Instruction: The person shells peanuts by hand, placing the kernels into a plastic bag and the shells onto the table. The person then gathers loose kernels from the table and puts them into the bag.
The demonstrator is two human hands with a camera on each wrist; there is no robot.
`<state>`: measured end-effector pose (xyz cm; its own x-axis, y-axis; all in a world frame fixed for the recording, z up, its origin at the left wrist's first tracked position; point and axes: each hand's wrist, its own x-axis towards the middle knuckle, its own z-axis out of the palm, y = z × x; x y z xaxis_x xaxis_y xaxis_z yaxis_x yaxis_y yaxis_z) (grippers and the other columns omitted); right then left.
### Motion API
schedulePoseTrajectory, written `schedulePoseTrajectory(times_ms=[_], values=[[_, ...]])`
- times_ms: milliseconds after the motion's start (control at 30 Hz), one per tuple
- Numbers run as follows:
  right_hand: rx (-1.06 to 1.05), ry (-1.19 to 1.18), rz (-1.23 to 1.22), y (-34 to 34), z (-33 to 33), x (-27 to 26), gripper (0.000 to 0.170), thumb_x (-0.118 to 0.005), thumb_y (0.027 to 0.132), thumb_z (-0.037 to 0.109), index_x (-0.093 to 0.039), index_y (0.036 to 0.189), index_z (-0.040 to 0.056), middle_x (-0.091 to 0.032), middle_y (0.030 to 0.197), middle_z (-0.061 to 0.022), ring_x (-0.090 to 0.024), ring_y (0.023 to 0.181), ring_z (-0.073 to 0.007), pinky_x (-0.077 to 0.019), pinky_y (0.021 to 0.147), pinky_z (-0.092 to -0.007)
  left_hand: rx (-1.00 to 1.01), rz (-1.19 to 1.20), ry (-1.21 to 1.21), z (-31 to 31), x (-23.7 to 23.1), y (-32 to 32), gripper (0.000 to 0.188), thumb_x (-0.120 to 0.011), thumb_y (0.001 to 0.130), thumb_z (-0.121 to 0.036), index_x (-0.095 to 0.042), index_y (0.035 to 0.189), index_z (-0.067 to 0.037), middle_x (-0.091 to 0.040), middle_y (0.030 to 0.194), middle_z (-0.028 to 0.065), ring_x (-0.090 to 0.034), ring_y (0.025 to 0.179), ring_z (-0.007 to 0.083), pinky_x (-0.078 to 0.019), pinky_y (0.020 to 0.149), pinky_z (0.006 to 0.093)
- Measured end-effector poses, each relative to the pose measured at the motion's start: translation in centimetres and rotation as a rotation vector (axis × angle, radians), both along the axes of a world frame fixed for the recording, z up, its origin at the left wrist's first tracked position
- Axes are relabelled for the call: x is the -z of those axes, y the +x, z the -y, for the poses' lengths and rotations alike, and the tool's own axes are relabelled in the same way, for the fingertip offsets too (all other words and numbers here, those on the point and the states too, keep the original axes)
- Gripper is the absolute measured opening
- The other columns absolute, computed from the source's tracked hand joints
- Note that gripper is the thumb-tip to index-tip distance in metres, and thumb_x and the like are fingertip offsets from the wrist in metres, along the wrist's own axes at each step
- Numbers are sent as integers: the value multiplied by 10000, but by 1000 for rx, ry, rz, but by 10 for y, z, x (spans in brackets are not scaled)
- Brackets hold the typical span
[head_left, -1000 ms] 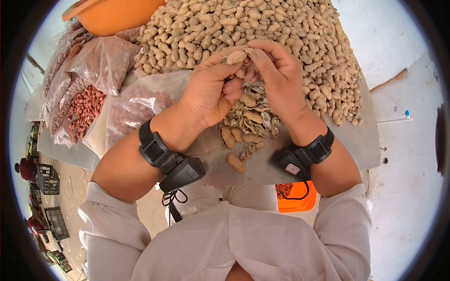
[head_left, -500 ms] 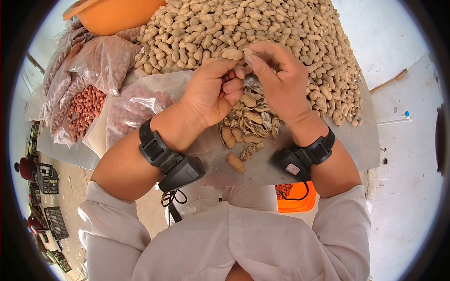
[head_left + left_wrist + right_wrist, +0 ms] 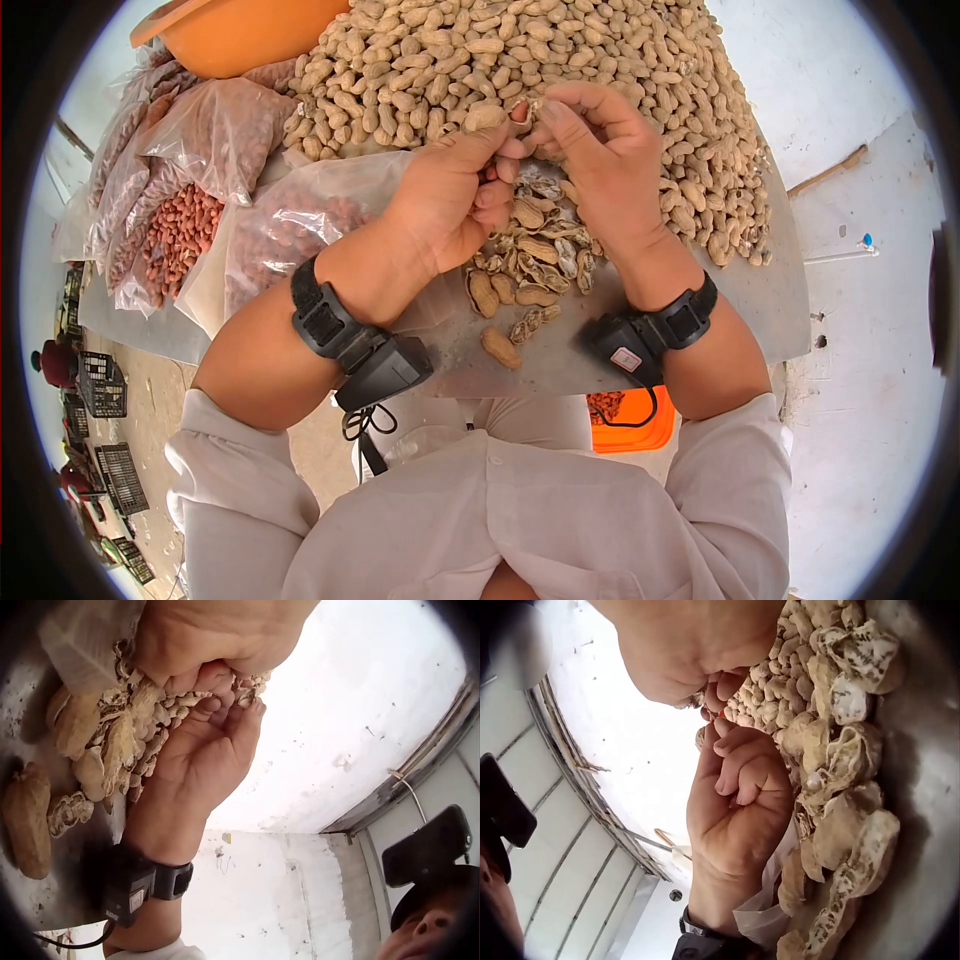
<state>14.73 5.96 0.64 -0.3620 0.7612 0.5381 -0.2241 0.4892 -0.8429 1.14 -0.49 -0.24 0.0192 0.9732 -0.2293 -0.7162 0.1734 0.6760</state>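
Observation:
In the head view my left hand [image 3: 440,200] pinches an unshelled peanut [image 3: 486,117] between thumb and forefinger. Its other fingers curl in, and reddish kernels show in the palm. A red kernel [image 3: 520,111] peeks out at the broken end of the peanut. Close against it, my right hand [image 3: 615,150] pinches a bit of peanut shell [image 3: 533,118] with thumb and forefinger. Below both hands, empty broken shells [image 3: 545,250] lie heaped on the grey tabletop [image 3: 560,365]. The right wrist view shows my left fingers [image 3: 739,761] curled and touching near the right fingertips.
A large mound of unshelled peanuts [image 3: 590,50] covers the back of the table. At left are plastic bags [image 3: 215,125] of red kernels, one of them open, and an orange basin [image 3: 250,40]. An orange tub [image 3: 650,435] with kernels sits below the front edge.
My right hand has pulled slightly away to the right, and the peanut has broken open at one end, exposing a red kernel. The left hand stays nearly in place.

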Motion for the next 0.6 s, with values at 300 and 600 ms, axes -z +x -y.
schedulePoseTrajectory(times_ms=[300, 600], values=[[-4, 375, 72, 3, -5, 1, 128, -610, 765, 23, -603, 893, 19, -615, 767, -28, -576, 696, -83, -458, 620, -201, 35, 115, 48, -1, 4, -3, 224, -472, 902, -236, -559, 811, -51, -500, 644, 16, -330, 462, 69, -255, 402, 178], [-94, 213, 4, 8, -3, -3, 112, -605, 769, 29, -614, 880, 23, -608, 777, -35, -549, 682, -68, -442, 619, -199, -80, 143, 107, -3, -2, -7, 249, -500, 898, -249, -514, 741, -56, -495, 617, 20, -330, 457, 77, -257, 395, 184]])
